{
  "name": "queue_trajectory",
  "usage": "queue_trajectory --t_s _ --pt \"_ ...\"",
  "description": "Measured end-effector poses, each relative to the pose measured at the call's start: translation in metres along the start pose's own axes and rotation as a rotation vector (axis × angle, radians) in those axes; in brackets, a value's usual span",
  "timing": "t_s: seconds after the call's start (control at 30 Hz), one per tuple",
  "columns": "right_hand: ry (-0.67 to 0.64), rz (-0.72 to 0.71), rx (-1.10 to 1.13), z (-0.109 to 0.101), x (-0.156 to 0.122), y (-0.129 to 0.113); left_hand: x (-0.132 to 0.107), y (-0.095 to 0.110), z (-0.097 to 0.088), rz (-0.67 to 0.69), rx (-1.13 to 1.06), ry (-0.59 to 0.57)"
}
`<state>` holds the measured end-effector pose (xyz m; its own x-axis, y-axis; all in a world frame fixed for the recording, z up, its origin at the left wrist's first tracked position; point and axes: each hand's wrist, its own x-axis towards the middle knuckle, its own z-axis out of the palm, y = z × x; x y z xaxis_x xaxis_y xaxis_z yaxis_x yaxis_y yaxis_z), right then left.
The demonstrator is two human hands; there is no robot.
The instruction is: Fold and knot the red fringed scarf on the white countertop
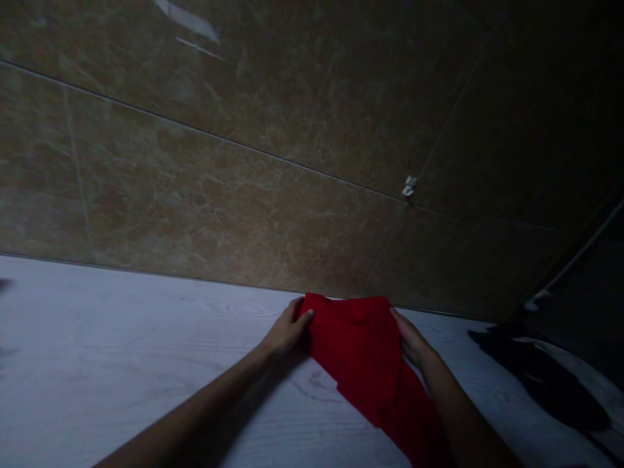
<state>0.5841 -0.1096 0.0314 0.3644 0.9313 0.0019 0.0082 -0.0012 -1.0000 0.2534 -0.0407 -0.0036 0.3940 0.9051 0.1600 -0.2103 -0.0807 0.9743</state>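
Observation:
A red cloth (358, 348) lies partly folded over itself on a pale wood-grain surface (146, 351), and its lower end runs out of view at the bottom. Its far edge comes close to the foot of the tiled floor or wall. At the cloth's upper left corner my left hand (288, 326) pinches it, thumb on top and fingers behind. My right hand (412, 337) grips the right edge near the upper corner, with most of its fingers hidden behind the fabric.
Brown marbled tiles (219, 195) stretch along the far side, with a small white object (409, 186) at a seam. Dark fabric (541, 377) lies at the right, beside a dark panel (589, 286). The right side is dim.

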Motion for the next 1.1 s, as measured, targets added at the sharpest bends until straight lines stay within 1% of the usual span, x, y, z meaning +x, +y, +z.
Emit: queue_trajectory --t_s 0.07,0.13,0.2,0.27,0.37,0.43,0.5,0.53,0.57,0.63,0.67,0.7,0.73,0.77,0.83,0.9,1.0,1.1 --pt "-0.003 0.045 0.029 0.006 -0.007 -0.001 -0.001 0.003 -0.015 -0.005 0.040 -0.024" --pt "-0.009 0.108 0.064 0.016 -0.018 -0.002 -0.003 0.010 -0.035 -0.013 0.071 -0.026" --pt "-0.017 0.161 0.100 0.032 -0.030 -0.001 -0.007 0.019 -0.058 -0.032 0.096 -0.021" --pt "-0.027 0.172 0.122 0.053 -0.040 0.005 -0.015 0.028 -0.083 -0.061 0.117 -0.017" --pt "-0.022 0.124 0.107 0.087 -0.054 0.020 -0.030 0.041 -0.124 -0.077 0.169 0.010" --pt "-0.053 0.083 0.030 0.107 -0.060 0.028 -0.041 0.049 -0.152 -0.070 0.232 0.059" --pt "-0.121 0.040 -0.102 0.124 -0.060 0.029 -0.051 0.061 -0.178 -0.071 0.326 0.107" --pt "-0.129 0.006 -0.187 0.131 -0.058 0.025 -0.055 0.068 -0.188 -0.070 0.388 0.130" --pt "-0.107 -0.049 -0.279 0.138 -0.055 0.020 -0.057 0.076 -0.195 -0.054 0.463 0.155" --pt "-0.024 -0.222 -0.472 0.154 -0.046 0.005 -0.058 0.095 -0.202 0.044 0.645 0.188" --pt "0.002 -0.319 -0.574 0.162 -0.041 -0.002 -0.057 0.103 -0.201 0.117 0.740 0.178" --pt "-0.006 -0.402 -0.676 0.172 -0.037 -0.009 -0.053 0.110 -0.199 0.188 0.828 0.142" --pt "-0.049 -0.459 -0.771 0.181 -0.033 -0.014 -0.049 0.114 -0.195 0.239 0.899 0.083" --pt "-0.107 -0.483 -0.851 0.189 -0.030 -0.016 -0.044 0.117 -0.191 0.258 0.950 0.016" --pt "-0.202 -0.461 -0.949 0.202 -0.026 -0.014 -0.035 0.114 -0.184 0.223 0.996 -0.091" --pt "-0.242 -0.421 -0.964 0.208 -0.024 -0.007 -0.030 0.104 -0.181 0.163 1.004 -0.141" --pt "-0.247 -0.399 -0.923 0.207 -0.021 0.006 -0.029 0.088 -0.182 0.132 0.999 -0.150" --pt "-0.223 -0.401 -0.870 0.200 -0.019 0.008 -0.031 0.084 -0.184 0.125 0.914 -0.099"
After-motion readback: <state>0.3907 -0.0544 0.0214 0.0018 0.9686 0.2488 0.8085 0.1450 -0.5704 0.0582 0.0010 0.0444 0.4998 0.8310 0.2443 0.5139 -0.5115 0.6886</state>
